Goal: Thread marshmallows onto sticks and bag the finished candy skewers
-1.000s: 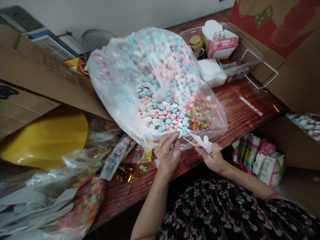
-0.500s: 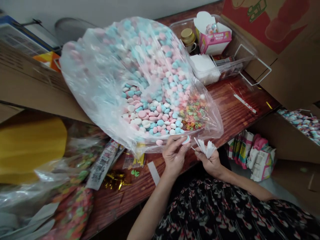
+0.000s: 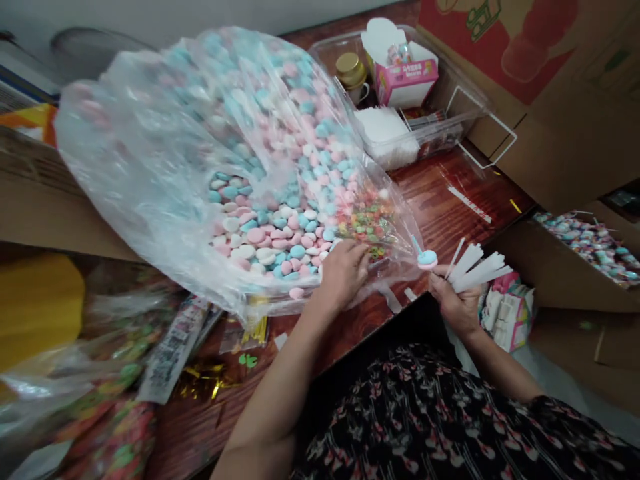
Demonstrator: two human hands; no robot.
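Note:
My left hand (image 3: 344, 275) is at the mouth of a large clear plastic bag (image 3: 150, 193), beside the small ring candies (image 3: 367, 223). Its fingers are curled together, and what they hold, if anything, is hidden. Pink, blue and white button-shaped candies (image 3: 273, 237) fill most of the bag. Over the table edge, my right hand (image 3: 457, 303) is closed round a fanned bundle of white sticks (image 3: 475, 267). At its fingertips is a two-layer pink and blue candy (image 3: 427, 259) with a thin blue stick-like piece standing up from it.
Behind the bag stands a clear plastic bin (image 3: 450, 133) with a pink box (image 3: 407, 81) and a gold-lidded jar (image 3: 351, 69). A carton of wrapped candies (image 3: 590, 247) is on the right. Bagged gummies (image 3: 120, 427) and gold ties (image 3: 200, 381) lie at left.
My left hand has left the candy it was pinching and moved to the ring candies in the bag. My right hand has shifted right, now with the two-layer candy at its fingertips.

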